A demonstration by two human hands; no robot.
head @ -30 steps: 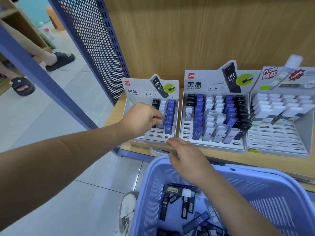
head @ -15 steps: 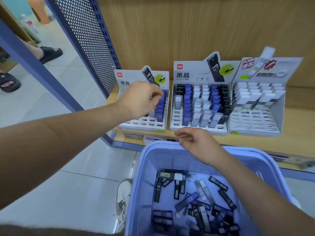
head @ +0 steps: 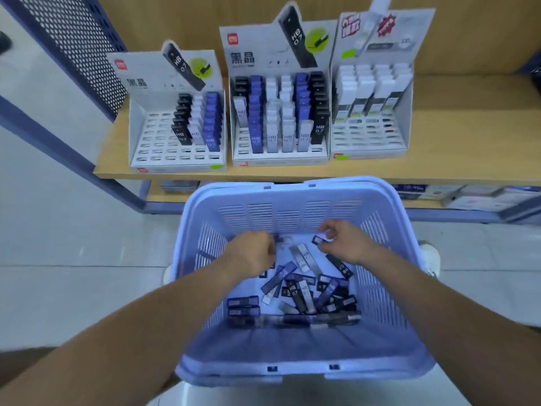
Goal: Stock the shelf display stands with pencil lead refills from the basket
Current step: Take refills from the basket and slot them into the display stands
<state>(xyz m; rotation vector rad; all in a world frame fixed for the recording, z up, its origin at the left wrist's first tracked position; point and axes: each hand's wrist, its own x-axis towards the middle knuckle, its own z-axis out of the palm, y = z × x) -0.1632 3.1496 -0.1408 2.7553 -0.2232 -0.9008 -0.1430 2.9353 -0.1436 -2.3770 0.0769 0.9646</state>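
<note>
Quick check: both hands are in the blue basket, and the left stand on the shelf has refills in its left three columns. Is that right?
No. The left hand and right hand are in the blue basket, the right pinching a dark refill, but the left stand holds its refills in its right three columns; its left columns are empty slots. The head view shows it.

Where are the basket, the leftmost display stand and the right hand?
basket (head: 292, 200): head view, far wall just under the rim.
leftmost display stand (head: 152, 136): head view, empty slotted tray.
right hand (head: 348, 244): head view, back of the hand.
</note>
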